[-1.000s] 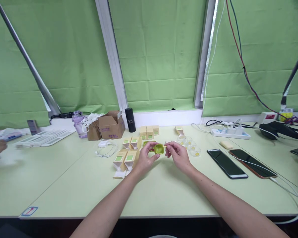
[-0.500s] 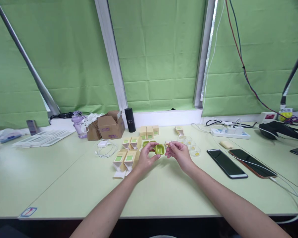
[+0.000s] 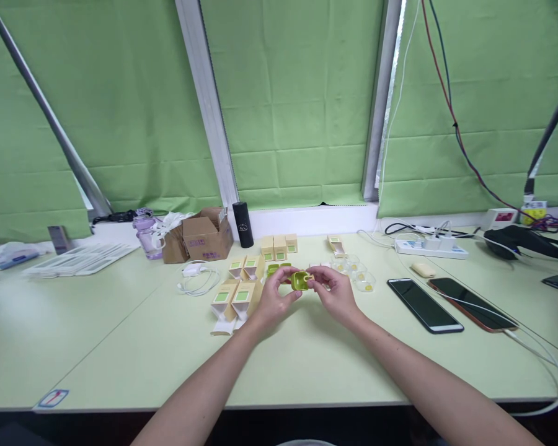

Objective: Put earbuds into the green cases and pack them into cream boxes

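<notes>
My left hand (image 3: 278,297) grips a small square green tray (image 3: 299,282) by its left side, its hollow facing me. Pinched in my right hand (image 3: 335,292) is a small pale yellow ring-shaped piece (image 3: 309,279), held at the right edge of the green tray; it overlaps the hollow, and whether it touches the inside I cannot tell. Just behind my left hand lie more green trays (image 3: 273,267), partly hidden. To the left stand several cream cardboard boxes (image 3: 242,297) with green windows. Clear round cups with yellow centres (image 3: 365,282) lie beyond my right hand.
More cream boxes (image 3: 267,249) stand at the back, with one opened box (image 3: 335,246) to their right. Two phones (image 3: 425,306) and an earbud case (image 3: 423,270) lie at right, near a power strip (image 3: 431,249). A brown carton (image 3: 208,238) and black cylinder (image 3: 243,225) stand back left.
My right hand has moved left, bringing the small yellow piece from beside the green tray to over its right edge. The left hand stays nearly in place.
</notes>
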Demonstrator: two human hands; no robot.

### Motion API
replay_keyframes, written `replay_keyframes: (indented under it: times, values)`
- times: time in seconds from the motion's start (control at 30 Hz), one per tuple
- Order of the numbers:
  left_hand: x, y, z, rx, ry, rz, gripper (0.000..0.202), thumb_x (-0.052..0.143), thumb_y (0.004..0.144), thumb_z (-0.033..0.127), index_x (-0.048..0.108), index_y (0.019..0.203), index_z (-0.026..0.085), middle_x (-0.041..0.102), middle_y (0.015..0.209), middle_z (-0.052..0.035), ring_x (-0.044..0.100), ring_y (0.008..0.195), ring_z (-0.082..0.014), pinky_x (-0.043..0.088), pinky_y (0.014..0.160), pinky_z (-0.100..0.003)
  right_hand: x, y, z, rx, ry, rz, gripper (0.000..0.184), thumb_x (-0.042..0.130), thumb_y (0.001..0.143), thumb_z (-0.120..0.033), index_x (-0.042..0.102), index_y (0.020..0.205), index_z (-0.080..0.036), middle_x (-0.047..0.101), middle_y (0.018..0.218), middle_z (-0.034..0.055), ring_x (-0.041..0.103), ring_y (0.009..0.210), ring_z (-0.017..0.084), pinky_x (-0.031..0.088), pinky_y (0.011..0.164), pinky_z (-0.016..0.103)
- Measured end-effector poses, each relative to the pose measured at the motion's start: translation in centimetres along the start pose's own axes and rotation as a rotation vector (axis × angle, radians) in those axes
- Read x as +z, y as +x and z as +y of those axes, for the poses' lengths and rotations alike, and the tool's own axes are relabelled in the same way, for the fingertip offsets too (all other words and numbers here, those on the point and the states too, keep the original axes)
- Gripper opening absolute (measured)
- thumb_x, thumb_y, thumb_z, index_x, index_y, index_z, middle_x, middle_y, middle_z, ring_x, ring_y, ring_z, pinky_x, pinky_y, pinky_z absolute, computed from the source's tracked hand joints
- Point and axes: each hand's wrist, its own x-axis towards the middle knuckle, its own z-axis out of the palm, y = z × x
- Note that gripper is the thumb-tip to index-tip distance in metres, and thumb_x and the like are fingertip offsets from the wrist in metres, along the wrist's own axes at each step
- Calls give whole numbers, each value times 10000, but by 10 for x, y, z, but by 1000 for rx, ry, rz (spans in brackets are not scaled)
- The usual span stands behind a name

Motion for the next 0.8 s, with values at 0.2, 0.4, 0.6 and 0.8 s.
replay_keyframes:
  times: [0.2,0.4,0.6,0.8]
  values:
    - [1,-2,2,19,38,-9,401,770,834,189,642,1213,224,694,1281,-109,646,1220,-283,490,1068,-478,-3,-2,-1,-353,-294,-67,180,607,983,-173,744,1068,-255,758,922,55,671,761,197,549,673,341]
    - [3,-2,2,47,80,-6,409,773,822,157,654,1206,232,700,1265,-92,653,1207,-265,488,1068,-457,-4,-2,-1,-449,-536,-48,179,573,1007,-178,741,1046,-226,633,863,56,590,763,195,454,645,321]
    - [3,-2,-1,48,101,-19,415,793,812,158,669,1200,240,703,1253,-83,647,1211,-262,481,1089,-470,-5,0,3,-522,-625,-65,154,579,1008,-191,726,962,-195,603,738,32,519,714,193,371,648,333]
    - [3,-2,-1,32,91,-30,432,806,794,149,675,1196,239,706,1261,-84,651,1219,-271,479,1111,-495,-5,-1,5,-507,-622,-91,180,553,992,-163,711,916,-205,596,689,26,497,678,193,345,642,338]
